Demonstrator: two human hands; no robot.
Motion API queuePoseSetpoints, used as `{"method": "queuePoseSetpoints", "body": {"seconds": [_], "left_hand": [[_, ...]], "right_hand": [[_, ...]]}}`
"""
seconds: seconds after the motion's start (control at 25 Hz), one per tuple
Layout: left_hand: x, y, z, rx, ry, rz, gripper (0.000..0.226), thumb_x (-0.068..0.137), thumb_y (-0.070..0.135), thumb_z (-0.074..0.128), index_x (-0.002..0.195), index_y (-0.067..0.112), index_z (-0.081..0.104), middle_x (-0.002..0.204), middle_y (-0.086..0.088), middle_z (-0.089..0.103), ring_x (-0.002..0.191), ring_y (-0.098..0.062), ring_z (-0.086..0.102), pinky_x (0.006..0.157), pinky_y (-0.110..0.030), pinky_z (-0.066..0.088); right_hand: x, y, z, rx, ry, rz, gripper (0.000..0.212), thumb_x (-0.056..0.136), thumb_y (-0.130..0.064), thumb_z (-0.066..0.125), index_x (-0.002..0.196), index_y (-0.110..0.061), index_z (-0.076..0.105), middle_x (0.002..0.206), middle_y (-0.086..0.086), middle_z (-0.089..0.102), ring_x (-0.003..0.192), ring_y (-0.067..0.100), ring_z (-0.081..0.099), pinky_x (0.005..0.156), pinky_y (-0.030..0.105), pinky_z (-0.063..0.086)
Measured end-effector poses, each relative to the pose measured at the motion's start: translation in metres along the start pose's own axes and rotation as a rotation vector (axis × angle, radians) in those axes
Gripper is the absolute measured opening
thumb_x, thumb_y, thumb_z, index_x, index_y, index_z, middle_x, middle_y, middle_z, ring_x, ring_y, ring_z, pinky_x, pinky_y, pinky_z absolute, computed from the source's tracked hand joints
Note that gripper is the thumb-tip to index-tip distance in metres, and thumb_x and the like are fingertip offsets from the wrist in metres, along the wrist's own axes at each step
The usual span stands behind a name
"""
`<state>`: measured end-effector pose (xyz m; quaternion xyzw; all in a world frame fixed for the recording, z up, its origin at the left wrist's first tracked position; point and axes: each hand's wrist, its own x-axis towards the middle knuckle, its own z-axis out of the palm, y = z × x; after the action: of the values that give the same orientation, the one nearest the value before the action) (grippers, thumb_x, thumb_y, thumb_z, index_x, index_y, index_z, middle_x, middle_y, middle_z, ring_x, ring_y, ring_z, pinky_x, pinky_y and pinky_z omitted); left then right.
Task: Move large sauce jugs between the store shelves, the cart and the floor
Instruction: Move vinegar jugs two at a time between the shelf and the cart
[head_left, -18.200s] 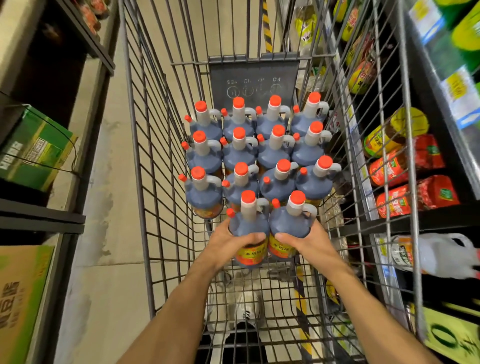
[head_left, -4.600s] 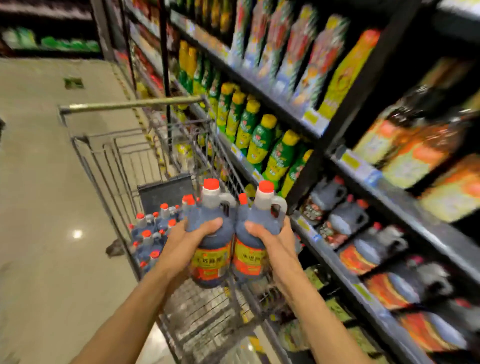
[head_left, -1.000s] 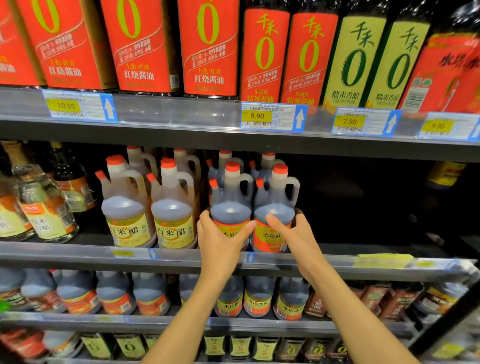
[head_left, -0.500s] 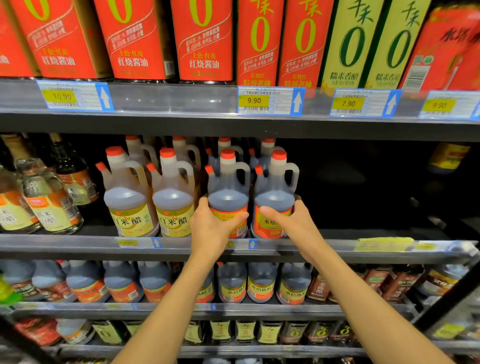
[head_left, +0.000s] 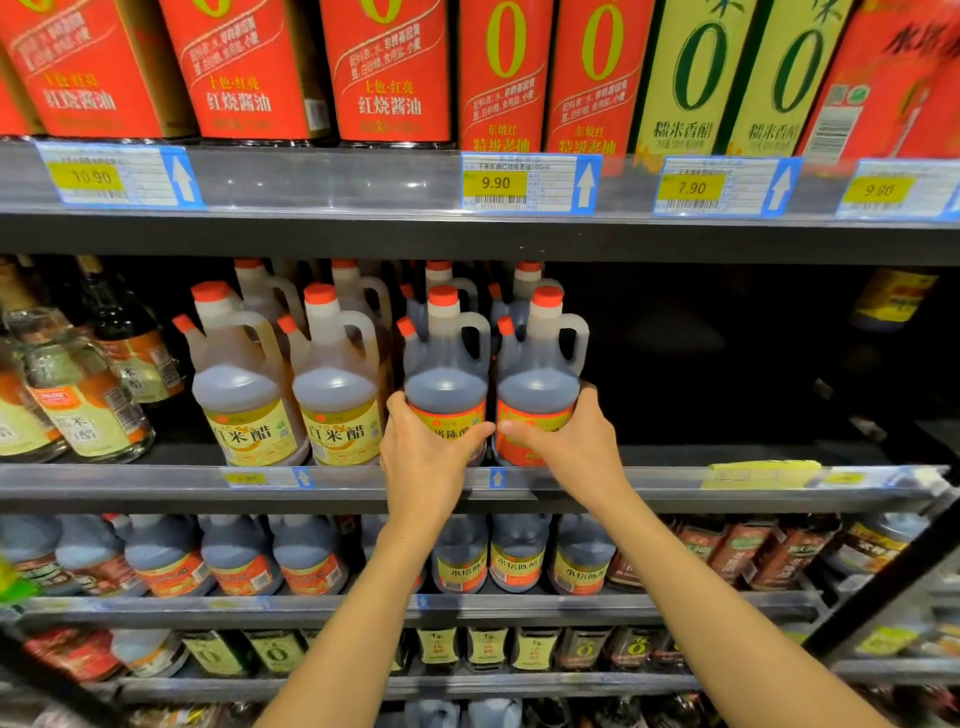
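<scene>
Your left hand (head_left: 423, 457) and right hand (head_left: 571, 447) each grip a dark, red-capped plastic jug (head_left: 445, 379); slide both squarely back on the grey metal shelf (head_left: 649, 480) before releasing.

Two hand-held dark jugs (head_left: 445, 384) on shelf (head_left: 156, 480)

On your middle shelf (head_left: 675, 480), two dark sauce jugs (head_left: 447, 379) stand upright at the front edge, touching; pale vinegar jugs (head_left: 291, 400) stand just left; the right end lies dark.
</scene>
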<state>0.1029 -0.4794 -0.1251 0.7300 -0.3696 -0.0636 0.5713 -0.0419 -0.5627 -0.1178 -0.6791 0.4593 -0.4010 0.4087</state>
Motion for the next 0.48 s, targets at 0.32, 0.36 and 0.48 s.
{"method": "queuePoseSetpoints", "body": {"seconds": [0.32, 0.36, 0.48], "left_hand": [[0.010, -0.008, -0.009, -0.002, -0.042, 0.034, 0.067, 0.066, 0.043, 0.092, 0.114, 0.021, 0.050, 0.114, 0.002, 0.064, 0.100, -0.016, 0.059, 0.080, -0.029, 0.048], [0.011, -0.009, -0.010, -0.006, -0.045, 0.031, 0.067, 0.066, 0.042, 0.093, 0.114, 0.021, 0.051, 0.113, 0.002, 0.064, 0.100, -0.016, 0.059, 0.080, -0.028, 0.047], [0.009, -0.009, -0.012, -0.017, -0.048, 0.031, 0.067, 0.067, 0.041, 0.092, 0.116, 0.019, 0.051, 0.111, 0.005, 0.062, 0.098, -0.013, 0.057, 0.076, -0.022, 0.044]], "right_hand": [[0.003, 0.000, -0.005, -0.053, -0.060, -0.043, 0.079, 0.070, -0.042, 0.091, 0.132, -0.021, 0.047, 0.119, -0.007, 0.061, 0.104, 0.011, 0.061, 0.079, 0.019, 0.049], [0.006, 0.000, -0.009, -0.057, -0.095, -0.044, 0.079, 0.071, -0.041, 0.091, 0.134, -0.021, 0.048, 0.119, -0.008, 0.062, 0.104, 0.010, 0.062, 0.079, 0.018, 0.049], [0.010, 0.004, -0.015, -0.067, -0.149, -0.040, 0.079, 0.072, -0.040, 0.091, 0.136, -0.023, 0.048, 0.122, -0.008, 0.064, 0.107, 0.010, 0.064, 0.081, 0.019, 0.052]]}}
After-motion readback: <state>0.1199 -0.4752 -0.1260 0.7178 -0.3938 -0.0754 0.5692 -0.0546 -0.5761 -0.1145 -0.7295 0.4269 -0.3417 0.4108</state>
